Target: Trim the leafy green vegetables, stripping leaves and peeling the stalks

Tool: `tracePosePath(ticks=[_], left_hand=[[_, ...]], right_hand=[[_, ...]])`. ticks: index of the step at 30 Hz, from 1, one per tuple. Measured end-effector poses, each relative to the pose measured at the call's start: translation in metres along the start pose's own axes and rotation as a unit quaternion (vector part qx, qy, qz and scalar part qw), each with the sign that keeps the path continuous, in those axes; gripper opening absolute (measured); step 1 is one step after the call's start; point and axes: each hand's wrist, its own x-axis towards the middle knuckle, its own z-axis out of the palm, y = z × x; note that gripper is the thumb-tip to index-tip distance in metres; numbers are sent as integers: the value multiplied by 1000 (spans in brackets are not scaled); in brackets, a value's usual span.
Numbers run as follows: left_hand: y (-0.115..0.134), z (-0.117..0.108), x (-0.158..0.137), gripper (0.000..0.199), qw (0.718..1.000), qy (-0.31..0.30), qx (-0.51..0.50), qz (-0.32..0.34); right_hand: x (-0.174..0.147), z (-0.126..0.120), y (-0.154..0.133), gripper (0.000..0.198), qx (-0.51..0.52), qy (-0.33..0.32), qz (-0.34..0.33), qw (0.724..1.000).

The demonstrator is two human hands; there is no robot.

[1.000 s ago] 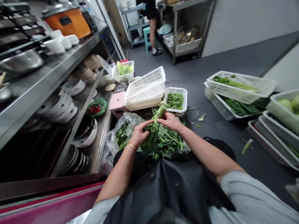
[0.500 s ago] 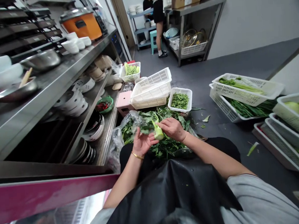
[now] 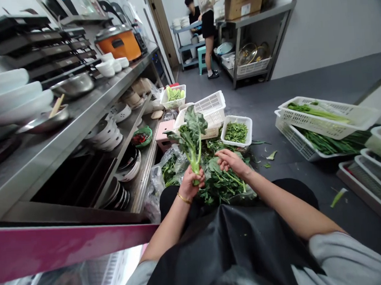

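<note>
Upright in my left hand [image 3: 190,184] is a stalk of leafy greens [image 3: 194,153], its thick pale stem wrapped by my fingers. Broad dark leaves spread above the fist, in front of the white baskets. To the right of the stalk, apart from it, my right hand [image 3: 232,162] hovers with loosely bent fingers and nothing visible in them. Beneath both hands lies a heap of leafy greens [image 3: 223,181] on clear plastic, between my knees. Just beyond the heap stands a white tub [image 3: 249,132] of cut green pieces [image 3: 236,132].
On the left runs a steel shelf unit [image 3: 110,96] with bowls. A pink stool [image 3: 164,134] and white baskets [image 3: 212,103] stand ahead. Crates of vegetables [image 3: 325,125] are stacked at right. Scraps [image 3: 271,155] lie on the floor. Two people [image 3: 207,29] are at the back.
Half a second ago both hands were at a pale stem piece, the left palm open. Now the left hand grips a leafy stalk upright, and the right hand is apart. The view has shifted slightly.
</note>
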Motion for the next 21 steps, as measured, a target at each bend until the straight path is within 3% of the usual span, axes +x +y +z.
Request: tracePosePath(ticks=[2, 4, 9, 12, 15, 17, 19, 21], left_hand=[[1, 7, 2, 38, 999, -30, 21, -18], [2, 15, 5, 38, 998, -35, 36, -36], [0, 27, 28, 33, 995, 5, 46, -83], [-9, 26, 49, 27, 982, 96, 152, -60], [-17, 16, 61, 25, 951, 219, 220, 0], [-23, 7, 58, 27, 924, 253, 283, 40], [-31, 0, 49, 29, 867, 258, 418, 89], [-40, -2, 40, 34, 788, 239, 550, 142]], right_hand=[[11, 1, -6, 45, 82, -77, 88, 990], [25, 5, -11, 45, 80, -99, 95, 987], [25, 14, -16, 34, -47, 57, 17, 997], [-2, 20, -6, 30, -26, 138, 51, 989], [-18, 22, 5, 29, 9, 102, 90, 991], [-12, 18, 8, 30, 25, 58, 121, 991], [8, 13, 5, 31, 14, 36, 149, 988], [30, 8, -2, 31, -44, 28, 144, 988]])
